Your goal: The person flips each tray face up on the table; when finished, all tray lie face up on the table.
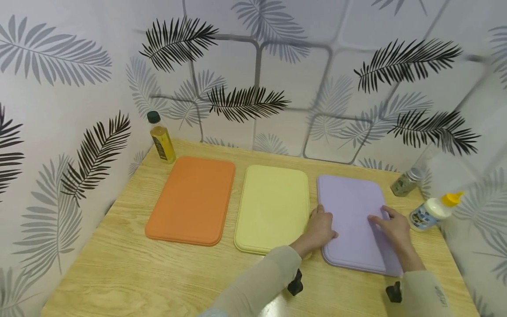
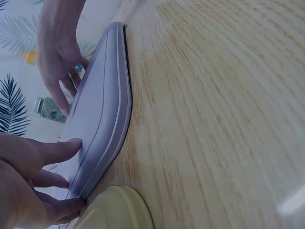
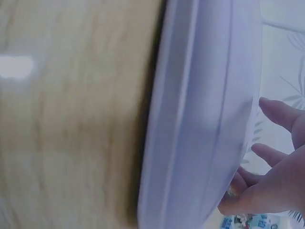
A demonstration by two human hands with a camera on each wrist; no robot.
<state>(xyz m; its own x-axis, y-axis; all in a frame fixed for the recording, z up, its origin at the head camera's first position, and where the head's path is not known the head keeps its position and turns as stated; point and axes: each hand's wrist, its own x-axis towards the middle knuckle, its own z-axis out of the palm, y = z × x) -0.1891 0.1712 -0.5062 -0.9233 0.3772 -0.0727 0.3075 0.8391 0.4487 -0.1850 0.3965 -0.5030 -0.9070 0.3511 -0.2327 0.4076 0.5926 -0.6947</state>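
Observation:
A purple rectangular board [image 1: 350, 211] with rounded corners lies flat on the wooden table. My left hand [image 1: 320, 226] grips its left edge, thumb on the top face and the other fingers along the side, as the left wrist view shows. At the opposite long edge, my right hand [image 1: 394, 229] holds the board with its thumb on the top face. Some of the right fingertips are hidden behind the rim in the right wrist view. Close beside my left hand lies a yellow board [image 1: 273, 207] of like shape.
An orange board [image 1: 192, 200] lies to the left. Behind it stands an oil bottle [image 1: 162, 143] with a dark cap. At the right are a spice jar [image 1: 405, 182] and a white bottle [image 1: 429, 214] with a yellow spout. Patterned walls border the table [image 1: 158, 277].

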